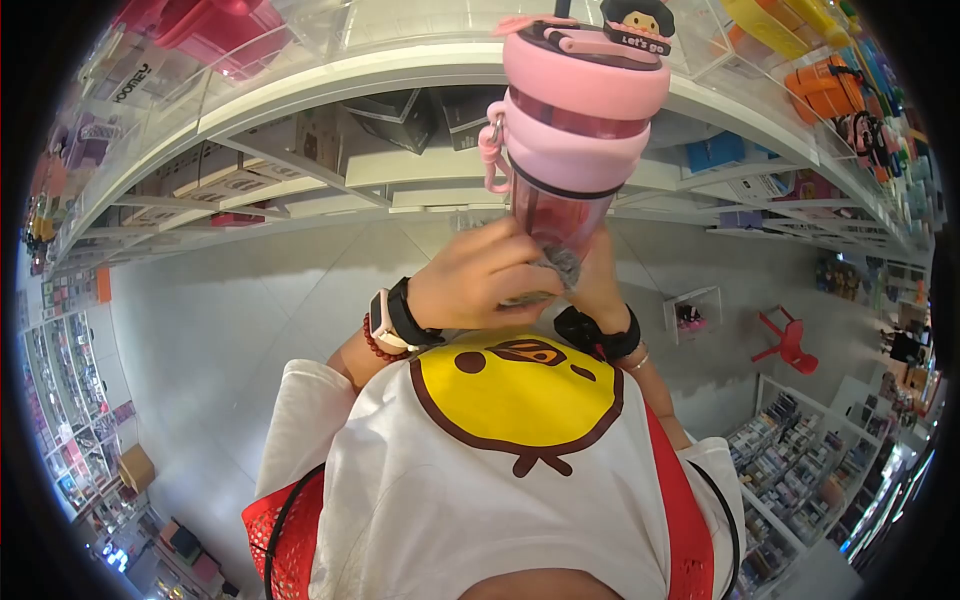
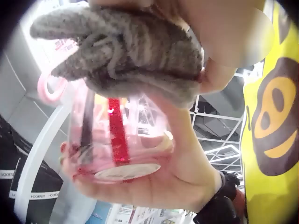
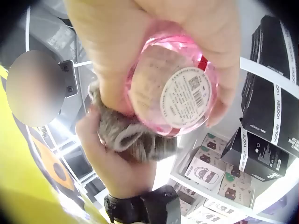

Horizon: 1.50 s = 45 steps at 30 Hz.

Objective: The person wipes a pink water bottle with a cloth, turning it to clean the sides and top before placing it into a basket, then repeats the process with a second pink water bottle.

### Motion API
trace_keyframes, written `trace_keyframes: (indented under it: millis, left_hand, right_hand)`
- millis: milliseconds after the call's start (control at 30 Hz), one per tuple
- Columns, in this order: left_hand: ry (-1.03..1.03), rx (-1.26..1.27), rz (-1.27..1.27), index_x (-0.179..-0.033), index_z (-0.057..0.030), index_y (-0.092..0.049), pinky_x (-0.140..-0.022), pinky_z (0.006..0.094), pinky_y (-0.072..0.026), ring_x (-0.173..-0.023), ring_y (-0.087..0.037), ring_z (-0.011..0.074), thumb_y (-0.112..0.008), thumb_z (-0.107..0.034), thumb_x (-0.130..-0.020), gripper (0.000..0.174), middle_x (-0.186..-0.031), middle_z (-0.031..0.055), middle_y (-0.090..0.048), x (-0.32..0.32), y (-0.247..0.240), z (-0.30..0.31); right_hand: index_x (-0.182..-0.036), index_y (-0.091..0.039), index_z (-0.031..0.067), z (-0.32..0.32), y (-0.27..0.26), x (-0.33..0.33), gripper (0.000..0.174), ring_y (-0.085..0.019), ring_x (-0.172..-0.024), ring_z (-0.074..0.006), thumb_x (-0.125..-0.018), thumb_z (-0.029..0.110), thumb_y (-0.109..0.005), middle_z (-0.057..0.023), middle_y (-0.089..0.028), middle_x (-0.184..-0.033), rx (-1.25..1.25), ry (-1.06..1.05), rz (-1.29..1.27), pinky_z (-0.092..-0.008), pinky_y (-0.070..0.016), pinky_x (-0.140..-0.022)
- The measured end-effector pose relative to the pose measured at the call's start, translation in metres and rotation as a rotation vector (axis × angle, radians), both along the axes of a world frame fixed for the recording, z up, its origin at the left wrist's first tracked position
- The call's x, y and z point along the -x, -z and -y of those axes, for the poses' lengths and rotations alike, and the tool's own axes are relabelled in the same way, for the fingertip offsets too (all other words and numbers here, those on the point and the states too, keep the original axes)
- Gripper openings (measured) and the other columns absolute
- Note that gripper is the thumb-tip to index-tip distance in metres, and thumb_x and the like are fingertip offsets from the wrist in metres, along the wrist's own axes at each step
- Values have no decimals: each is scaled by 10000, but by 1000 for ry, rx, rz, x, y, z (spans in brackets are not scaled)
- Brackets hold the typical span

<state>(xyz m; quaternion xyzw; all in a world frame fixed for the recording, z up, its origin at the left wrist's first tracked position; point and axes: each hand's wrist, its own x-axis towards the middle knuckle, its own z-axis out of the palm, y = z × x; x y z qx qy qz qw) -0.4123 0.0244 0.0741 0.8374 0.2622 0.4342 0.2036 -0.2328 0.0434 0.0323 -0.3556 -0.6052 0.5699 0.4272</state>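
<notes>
A pink water bottle (image 1: 575, 110) with a clear lower body stands up in front of the chest, a cartoon charm (image 1: 638, 25) on its lid and a pink ring on its side. My right hand (image 1: 598, 280) grips it low down, its fingers around the clear body. In the right wrist view, the bottle's base (image 3: 184, 98) carries a round white label. A grey fuzzy cloth (image 2: 135, 56) is bunched in my left hand (image 1: 485, 275), against the clear body. In the left wrist view a red strip (image 2: 117, 130) shows through the clear wall.
A curved white shelf (image 1: 400, 80) runs ahead, with black boxes (image 3: 271, 88) and printed cartons (image 3: 208, 172) on its lower levels. Orange and other coloured goods (image 1: 825, 90) stand at the right. A red stool (image 1: 790, 345) and a clear bin (image 1: 692, 315) stand on the grey floor.
</notes>
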Motion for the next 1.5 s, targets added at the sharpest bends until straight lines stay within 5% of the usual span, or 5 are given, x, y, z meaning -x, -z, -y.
trace_keyframes:
  millis: [433,533,800,1067,1500]
  left_hand:
    - [-458,453,513,-1003,-16,-650,-901,320,-380,-991,-526,238,-611,-31,-826,182,-1117,145,-545,23,21,4]
    - [-106,609,934,-1178,-4,-522,-955,350,-333,-1038,-497,249,-656,-372,-796,547,-1249,171,-452,8,23,10]
    - [462,1082,1550,-1210,-20,-491,-956,358,-355,-1060,-494,253,-653,-353,-795,556,-1271,166,-438,14,38,23]
    - [650,1218,1650,-1241,-36,-460,-956,367,-378,-1081,-492,256,-650,-335,-795,569,-1293,160,-424,20,48,30]
    - [962,1460,2059,-1291,-62,-410,-957,380,-415,-1117,-489,262,-645,-304,-794,601,-1329,152,-401,16,64,41]
  right_hand:
    - [-1256,-409,12,14,-38,-31,855,-532,-1032,-159,-519,133,-825,-71,-564,-1121,160,-208,0,-318,-401,-929]
    - [-1254,-414,6,20,-47,-24,871,-553,-1000,-156,-510,147,-842,-71,-588,-1078,385,-285,-34,-300,-416,-906]
    - [-1326,-350,12,16,-63,-8,994,-536,-1094,-209,-500,163,-881,-124,-546,-1214,-12,-366,336,-326,-419,-921]
    - [-1424,-177,75,-7,5,-4,923,-327,-1299,-236,-788,672,-479,-105,-325,-1416,453,-239,-437,-378,-314,-1045]
    - [-1342,-331,14,-2,-41,13,590,-514,-1066,-188,-838,152,-605,-137,-521,-1192,-28,253,47,-312,-413,-927]
